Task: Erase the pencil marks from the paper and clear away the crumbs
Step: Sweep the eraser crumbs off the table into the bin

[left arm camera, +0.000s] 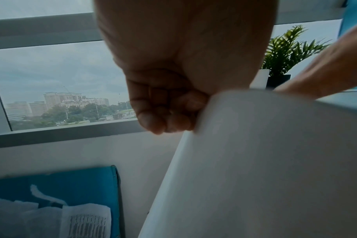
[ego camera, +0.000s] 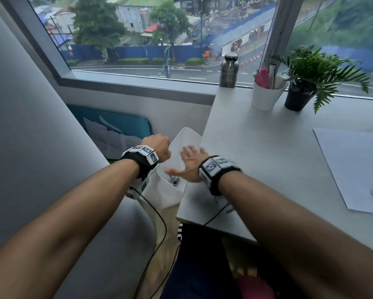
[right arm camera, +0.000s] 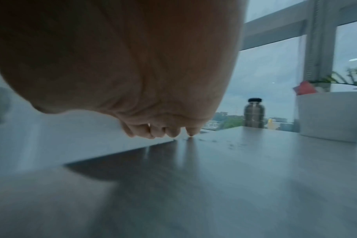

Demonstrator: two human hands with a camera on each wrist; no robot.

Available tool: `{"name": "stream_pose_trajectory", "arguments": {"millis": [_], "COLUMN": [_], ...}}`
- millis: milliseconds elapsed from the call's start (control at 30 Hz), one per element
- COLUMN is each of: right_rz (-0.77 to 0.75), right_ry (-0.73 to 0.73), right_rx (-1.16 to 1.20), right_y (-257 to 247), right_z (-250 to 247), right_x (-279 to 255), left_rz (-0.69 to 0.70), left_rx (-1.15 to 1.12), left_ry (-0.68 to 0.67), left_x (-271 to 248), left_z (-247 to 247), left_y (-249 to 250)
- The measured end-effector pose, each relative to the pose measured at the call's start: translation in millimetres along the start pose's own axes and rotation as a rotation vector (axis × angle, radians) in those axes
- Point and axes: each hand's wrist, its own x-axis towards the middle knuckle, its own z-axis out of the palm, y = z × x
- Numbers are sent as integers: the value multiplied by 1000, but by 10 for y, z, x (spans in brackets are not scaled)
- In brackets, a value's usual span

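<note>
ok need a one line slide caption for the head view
Left hand holds a white bin at the desk edge while the open right hand sweeps eraser crumbs toward it.

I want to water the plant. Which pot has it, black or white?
The black pot holds the leafy plant. The white pot beside it holds only red sticks.

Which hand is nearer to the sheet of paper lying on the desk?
Right. The right hand lies flat at the desk's left edge, well apart from the paper. The left hand is farther, off the desk, gripping the white bin.
</note>
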Motion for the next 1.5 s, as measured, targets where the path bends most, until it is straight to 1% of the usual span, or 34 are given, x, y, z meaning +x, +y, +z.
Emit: {"name": "stream_pose_trajectory", "arguments": {"millis": [67, 133, 167, 233, 300, 367, 400, 433, 467, 500, 600, 633, 667, 733, 767, 833, 933, 1000, 1067, 1100, 1133, 1233, 1267, 1300, 1333, 1400, 1467, 1500], "right_rz": [-47, -45, -26, 64, 195, 345, 402, 422, 400, 344, 90, 28, -4, 4, 33, 142, 350, 448, 494, 471, 397, 31, -63, -117, -134, -102, -62, -37], "right_ry": [10, 44, 57, 106, 136, 93, 60, 34, 19, 8, -1, -7, -11, 25, 54, 113, 118, 90, 57, 49, 42, -9, -31, -27, -8, -13, -1, 41], "right_rx": [0, 4, 12, 26, 35, 34, 39, 51, 67, 80, 72, 63, 70, 97, 95, 77, 91, 134, 147, 124, 91, 23, 29, 43, 55, 50, 42, 49], "right_y": [-216, -208, -121, 203, 617, 916, 955, 903, 764, 569, -121, -288, -381, -316, -187, 241, 878, 1087, 1072, 981, 836, 195, -10, -164, -242, -206, -5, 130], "right_z": [4, -25, -54, -117, -151, -109, -65, -18, 21, 48, 114, 113, 99, 52, 17, -64, -189, -182, -140, -121, -101, -43, -31, -14, 0, -16, -79, -118], "right_x": [10, -18, -54, -146, -276, -452, -522, -557, -562, -534, -454, -443, -438, -406, -387, -335, -310, -310, -268, -240, -203, -113, -93, -83, -91, -144, -242, -299], "left_rz": [3, -2, -5, -7, -10, -14, -15, -15, -15, -16, -17, -18, -17, -18, -22, -24, -21, -21, -21, -19, -17, -10, -5, -3, -3, -7, -14, -19], "left_rx": [10, 8, 6, -1, -6, -10, -13, -17, -17, -11, -12, -17, -18, -16, -16, -27, -42, -51, -61, -64, -67, -75, -74, -73, -71, -61, -55, -53], "left_ry": [3, 4, 3, 2, -7, -7, -5, -5, -5, -4, -10, -9, -7, -10, -14, -6, -6, -10, -15, -19, -23, -33, -29, -29, -28, -21, -17, -18], "left_x": [-19, -49, -63, -93, -120, -139, -148, -158, -170, -174, -192, -182, -175, -159, -152, -125, -83, -56, -18, -3, 18, 76, 87, 88, 80, 42, -17, -49], "left_z": [-1, 5, 11, 19, 30, 41, 42, 45, 48, 43, 15, 12, 8, 15, 29, 60, 103, 148, 188, 196, 204, 208, 199, 190, 188, 183, 172, 166], "left_y": [17, 14, 12, 5, -9, -10, -3, 3, 12, 19, 36, 33, 27, 6, -8, -20, -41, -35, -25, -15, -7, 27, 30, 26, 16, -22, -71, -97]}}
